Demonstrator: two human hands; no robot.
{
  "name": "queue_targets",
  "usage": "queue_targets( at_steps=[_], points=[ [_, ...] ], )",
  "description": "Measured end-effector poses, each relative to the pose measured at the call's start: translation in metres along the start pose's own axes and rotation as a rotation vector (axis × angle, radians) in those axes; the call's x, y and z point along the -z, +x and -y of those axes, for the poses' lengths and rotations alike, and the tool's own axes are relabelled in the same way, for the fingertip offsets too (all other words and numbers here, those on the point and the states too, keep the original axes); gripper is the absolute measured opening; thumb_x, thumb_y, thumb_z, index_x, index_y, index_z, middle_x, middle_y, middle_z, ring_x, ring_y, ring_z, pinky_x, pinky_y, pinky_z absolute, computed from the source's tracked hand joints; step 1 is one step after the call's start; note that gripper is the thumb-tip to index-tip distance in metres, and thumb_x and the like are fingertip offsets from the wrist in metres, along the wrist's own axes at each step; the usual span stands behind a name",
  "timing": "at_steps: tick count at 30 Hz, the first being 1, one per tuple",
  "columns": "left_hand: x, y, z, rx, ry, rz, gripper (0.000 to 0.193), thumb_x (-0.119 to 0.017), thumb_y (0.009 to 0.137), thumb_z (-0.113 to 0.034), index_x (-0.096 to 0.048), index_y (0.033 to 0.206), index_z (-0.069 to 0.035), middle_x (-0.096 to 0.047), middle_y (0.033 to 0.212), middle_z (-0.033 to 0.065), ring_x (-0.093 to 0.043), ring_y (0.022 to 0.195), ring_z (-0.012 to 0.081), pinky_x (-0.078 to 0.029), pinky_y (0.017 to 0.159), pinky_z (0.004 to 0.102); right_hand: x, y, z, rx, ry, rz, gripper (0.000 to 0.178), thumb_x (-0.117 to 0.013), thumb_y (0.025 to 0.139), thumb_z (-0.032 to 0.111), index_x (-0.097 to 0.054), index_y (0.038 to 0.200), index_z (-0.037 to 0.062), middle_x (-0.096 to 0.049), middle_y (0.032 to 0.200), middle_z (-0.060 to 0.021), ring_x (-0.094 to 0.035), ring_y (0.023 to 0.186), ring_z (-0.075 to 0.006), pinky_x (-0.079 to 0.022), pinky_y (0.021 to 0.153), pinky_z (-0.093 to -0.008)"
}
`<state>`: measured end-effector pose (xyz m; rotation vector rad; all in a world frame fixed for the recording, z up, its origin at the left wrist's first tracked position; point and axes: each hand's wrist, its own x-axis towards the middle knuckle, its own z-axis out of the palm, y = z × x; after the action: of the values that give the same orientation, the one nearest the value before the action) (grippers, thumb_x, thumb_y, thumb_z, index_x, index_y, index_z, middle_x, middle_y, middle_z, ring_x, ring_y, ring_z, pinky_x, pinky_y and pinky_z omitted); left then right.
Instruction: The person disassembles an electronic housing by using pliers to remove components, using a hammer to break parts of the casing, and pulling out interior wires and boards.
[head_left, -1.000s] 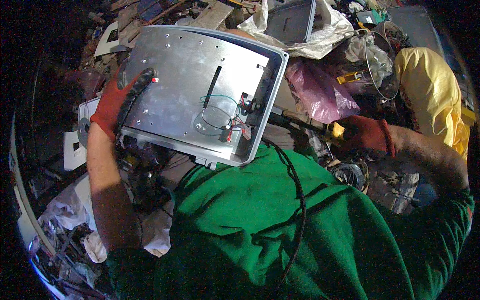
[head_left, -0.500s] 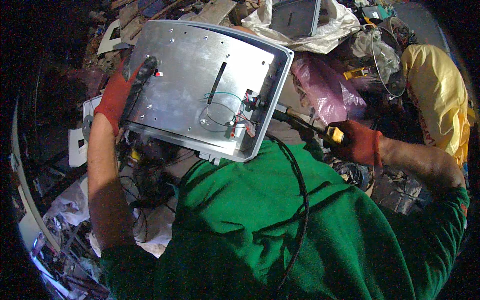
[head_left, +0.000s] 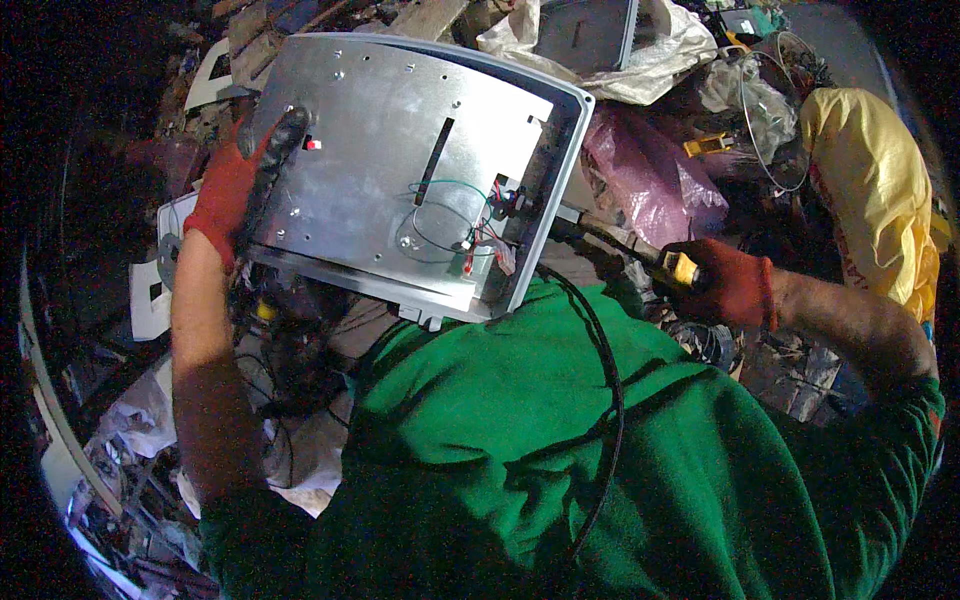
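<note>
A grey electrical enclosure (head_left: 548, 190) is tilted up in front of me, with a bare metal plate (head_left: 350, 160) inside it. My left hand (head_left: 225, 185), in a red and black glove, grips the enclosure's left edge, its thumb pressed on the plate. Thin green, red and black wires (head_left: 480, 235) come out near the plate's right side. From the right, my right hand (head_left: 722, 283), also gloved, is closed round the yellow-and-black handle of a long metal hand tool (head_left: 625, 243). Its far end meets a fitting on the enclosure's right wall; the jaws or tip cannot be made out.
A black cable (head_left: 612, 390) hangs from below the enclosure over my green shirt. Behind lie a white sack (head_left: 670, 75), pink bubble wrap (head_left: 655, 170) and a yellow sack (head_left: 870, 190). Scrap and white plastic pieces (head_left: 150, 300) clutter the left.
My right hand and the tool have shifted slightly to the right. The enclosure and my left hand have moved a little to the left and up.
</note>
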<state>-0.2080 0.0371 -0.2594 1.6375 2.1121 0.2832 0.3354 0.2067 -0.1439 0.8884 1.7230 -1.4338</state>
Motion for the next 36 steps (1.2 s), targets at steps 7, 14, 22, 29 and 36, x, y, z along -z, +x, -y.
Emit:
queue_targets(
  at_steps=[7,14,22,29,36],
  points=[
    [0.010,0.006,-0.058,0.236,-0.095,-0.116,0.056,-0.050,0.095,-0.041,-0.041,0.137,-0.005,-0.050,0.131,0.0247,-0.051,0.120,0.0368,-0.040,0.101,0.0426,-0.005,0.004,0.010,0.049,-0.225,-0.258,0.040,-0.061,0.071,0.009,-0.059,0.110,0.0018,-0.067,0.094,-0.0208,-0.066,0.090,-0.0335,-0.050,0.079,-0.0415],
    [0.010,0.002,-0.067,0.324,-0.379,-0.073,0.061,-0.056,0.090,-0.048,-0.046,0.134,-0.006,-0.061,0.116,0.0178,-0.063,0.097,0.0284,-0.049,0.082,0.0391,0.023,0.022,-0.014,0.217,-0.644,-0.698,0.049,-0.063,0.068,0.004,-0.052,0.116,0.0007,-0.062,0.100,-0.0199,-0.061,0.091,-0.0409,-0.050,0.078,-0.0420],
    [0.018,-0.014,-0.053,0.652,-1.179,0.139,0.027,-0.055,0.092,-0.039,-0.064,0.105,-0.018,-0.061,0.074,-0.0032,-0.057,0.057,0.0116,-0.046,0.049,0.0302,0.088,0.017,-0.001,0.263,-1.038,-1.094,0.060,-0.067,0.069,0.010,-0.048,0.126,0.0089,-0.056,0.111,-0.0179,-0.058,0.095,-0.0388,-0.050,0.079,-0.0430],
    [0.029,-0.016,-0.063,0.615,-1.312,0.270,0.042,-0.050,0.091,-0.051,-0.063,0.113,-0.017,-0.060,0.072,-0.0018,-0.056,0.055,0.0135,-0.049,0.048,0.0312,0.104,0.017,0.004,0.416,-1.218,-1.358,0.064,-0.069,0.069,0.013,-0.047,0.129,0.0103,-0.055,0.110,-0.0173,-0.057,0.096,-0.0363,-0.048,0.079,-0.0431],
    [0.006,-0.064,-0.086,0.396,-0.491,-0.315,0.054,-0.053,0.093,-0.039,-0.041,0.139,-0.014,-0.057,0.119,0.0126,-0.062,0.096,0.0226,-0.055,0.073,0.0398,0.030,0.020,0.007,0.384,-1.165,-1.414,0.065,-0.067,0.070,0.021,-0.047,0.131,0.0154,-0.054,0.115,-0.0129,-0.055,0.100,-0.0310,-0.046,0.083,-0.0436]
  ],
)
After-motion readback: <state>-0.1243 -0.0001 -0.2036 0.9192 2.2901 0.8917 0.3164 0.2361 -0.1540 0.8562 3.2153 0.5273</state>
